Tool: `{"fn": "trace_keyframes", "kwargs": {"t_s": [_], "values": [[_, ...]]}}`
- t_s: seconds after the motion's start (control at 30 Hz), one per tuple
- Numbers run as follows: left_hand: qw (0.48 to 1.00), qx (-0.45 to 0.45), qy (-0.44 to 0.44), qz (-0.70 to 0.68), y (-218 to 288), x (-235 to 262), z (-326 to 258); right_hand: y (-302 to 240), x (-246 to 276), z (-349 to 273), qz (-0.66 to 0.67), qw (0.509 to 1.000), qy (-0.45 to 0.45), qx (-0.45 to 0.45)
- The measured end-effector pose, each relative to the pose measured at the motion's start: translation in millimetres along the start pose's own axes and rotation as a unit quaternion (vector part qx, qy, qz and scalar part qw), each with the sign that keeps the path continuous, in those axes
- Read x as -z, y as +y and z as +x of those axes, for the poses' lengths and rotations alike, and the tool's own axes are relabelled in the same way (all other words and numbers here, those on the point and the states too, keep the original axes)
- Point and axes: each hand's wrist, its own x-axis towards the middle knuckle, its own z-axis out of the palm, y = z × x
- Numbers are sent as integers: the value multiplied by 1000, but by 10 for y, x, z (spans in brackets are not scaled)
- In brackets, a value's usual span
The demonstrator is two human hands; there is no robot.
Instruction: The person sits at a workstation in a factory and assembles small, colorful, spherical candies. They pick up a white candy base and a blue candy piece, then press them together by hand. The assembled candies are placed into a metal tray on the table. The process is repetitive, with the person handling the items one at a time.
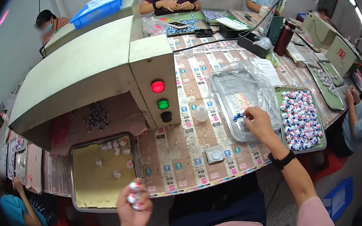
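Note:
My left hand (134,206) is closed round several small rounded white-and-pink pieces (134,196), raised just off the table's front edge by a tray (80,181) lined with yellowish paper. A few similar white-and-pink pieces (117,174) lie scattered in that tray, mostly toward its far right corner. Over a plastic-wrapped metal tray (228,89), the fingers of my right hand (259,123) pinch at a small cluster of blue pieces (238,117); how many they grip is hidden. To the right, a green tray (282,90) holds a heap of white, blue and pink pieces (301,120).
A beige machine (78,62) with lit red and green buttons (158,86) stands left; dark pieces (97,117) lie in its opening. Near me are a small white square container (215,154) and a white bottle (200,113). A dark red flask (285,37) stands far right. Other people sit around.

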Motion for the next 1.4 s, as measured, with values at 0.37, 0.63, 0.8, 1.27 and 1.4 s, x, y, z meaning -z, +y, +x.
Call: {"fn": "trace_keyframes", "kwargs": {"t_s": [0.37,0.63,0.8,1.27,1.4], "values": [[973,208,-95,36,-1108,-69,296,-976,369,-920,395,872,-215,-192],[975,184,-38,119,-1147,-191,270,-1090,352,-1008,512,790,-244,-232],[972,217,-86,7,-1137,8,283,-1024,319,-1005,526,768,-255,-263],[973,156,-75,156,-1012,30,139,-1080,140,-802,412,873,-189,-180],[972,178,-105,115,-1039,173,137,-1109,85,-759,268,944,-166,-94]]}}
